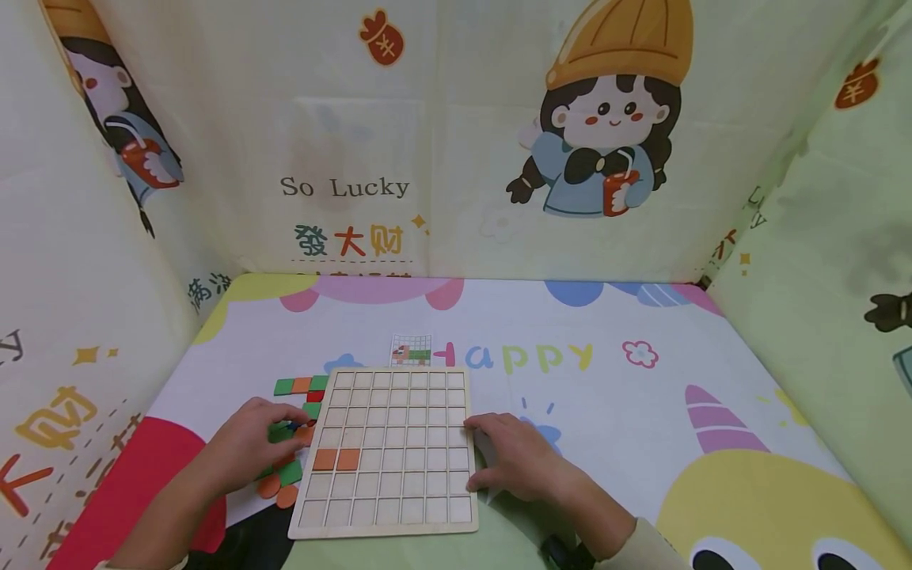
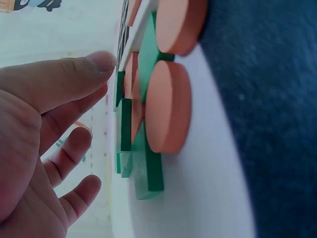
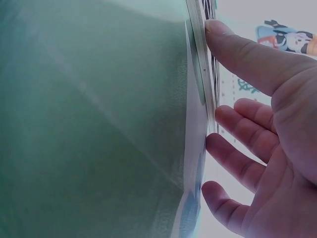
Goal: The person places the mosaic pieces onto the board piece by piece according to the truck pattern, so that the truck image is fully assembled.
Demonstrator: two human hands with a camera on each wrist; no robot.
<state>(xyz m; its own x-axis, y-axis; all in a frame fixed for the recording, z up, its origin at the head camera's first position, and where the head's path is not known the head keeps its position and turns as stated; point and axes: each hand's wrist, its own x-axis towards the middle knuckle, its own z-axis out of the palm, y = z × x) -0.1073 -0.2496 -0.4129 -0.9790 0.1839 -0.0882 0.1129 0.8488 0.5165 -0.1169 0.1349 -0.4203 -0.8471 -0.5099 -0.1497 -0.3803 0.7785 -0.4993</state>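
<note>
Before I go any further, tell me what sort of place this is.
Probably a tabletop play or puzzle corner: cartoon-printed cloth walls it on three sides, and a pale grid board lies beside coloured tiles.

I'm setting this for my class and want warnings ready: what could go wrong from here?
The left hand is at a crowded group of pieces and might scatter some. The right hand touches the edge of the board; a nudge could shift the two orange squares on it. The picture card lies just beyond the board's far edge, so sliding the board forward might cover it.
</note>
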